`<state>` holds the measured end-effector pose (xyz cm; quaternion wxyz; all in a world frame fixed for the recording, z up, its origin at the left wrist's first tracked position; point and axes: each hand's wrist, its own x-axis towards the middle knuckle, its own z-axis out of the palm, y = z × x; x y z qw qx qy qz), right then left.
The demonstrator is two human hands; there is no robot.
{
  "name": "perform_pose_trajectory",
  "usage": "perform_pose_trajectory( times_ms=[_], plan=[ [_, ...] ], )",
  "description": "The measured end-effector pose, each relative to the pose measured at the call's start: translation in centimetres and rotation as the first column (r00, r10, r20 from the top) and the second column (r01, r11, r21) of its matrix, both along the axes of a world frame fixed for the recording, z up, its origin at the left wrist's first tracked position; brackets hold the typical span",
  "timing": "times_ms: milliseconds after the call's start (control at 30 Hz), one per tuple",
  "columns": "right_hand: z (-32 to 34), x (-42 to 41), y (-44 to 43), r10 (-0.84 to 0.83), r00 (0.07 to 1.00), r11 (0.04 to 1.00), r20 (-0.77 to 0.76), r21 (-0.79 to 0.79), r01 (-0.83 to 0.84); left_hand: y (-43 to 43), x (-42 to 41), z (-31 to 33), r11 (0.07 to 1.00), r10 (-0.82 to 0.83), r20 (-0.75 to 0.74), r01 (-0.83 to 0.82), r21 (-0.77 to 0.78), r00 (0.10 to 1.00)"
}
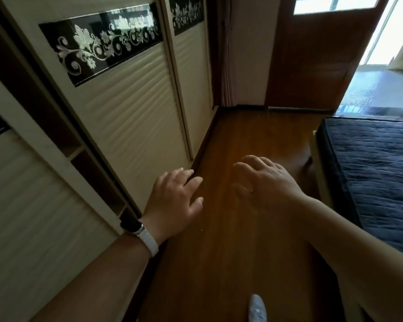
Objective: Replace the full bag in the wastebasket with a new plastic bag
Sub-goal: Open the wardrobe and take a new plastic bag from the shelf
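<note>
The head camera, just right of the wardrobe (130, 108), faces forward and down, close above the left hand (175, 201) and right hand (265, 184).

1. The wastebasket, the full bag and the new plastic bag are all outside this head-camera view.
2. The left grip (175, 201) and right grip (263, 182), both bare hands, hover palm-down with fingers loosely spread over the wooden floor (242, 252), touching neither bag.
</note>
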<state>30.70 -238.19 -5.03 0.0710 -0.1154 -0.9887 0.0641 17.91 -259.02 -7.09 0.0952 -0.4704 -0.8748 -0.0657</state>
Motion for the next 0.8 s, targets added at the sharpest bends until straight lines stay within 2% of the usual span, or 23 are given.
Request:
perform_pose_trajectory(
  times_ms=[133,333,633,800],
  plan=[
    [0.5,-3.1,5.9,0.023,0.999,1.000,-0.037,0.007,-0.023,6.5,-3.2,1.0,1.000,-0.011,-0.048,0.010,-0.008,0.999],
    [1.5,-6.9,13.6,0.038,0.999,0.999,-0.011,0.021,-0.038,14.3,-6.8,1.9,0.999,-0.023,-0.056,0.024,0.026,0.998],
    [0.6,-14.4,19.4,-0.004,1.000,1.000,0.020,0.006,0.004,20.6,-15.4,0.4,0.998,-0.040,-0.022,0.041,0.040,0.999],
    [0.2,-21.4,21.7,-0.030,0.999,0.998,0.025,0.049,0.029,23.3,-23.1,-0.7,0.991,-0.115,-0.072,0.120,0.064,0.991]
  ],
)
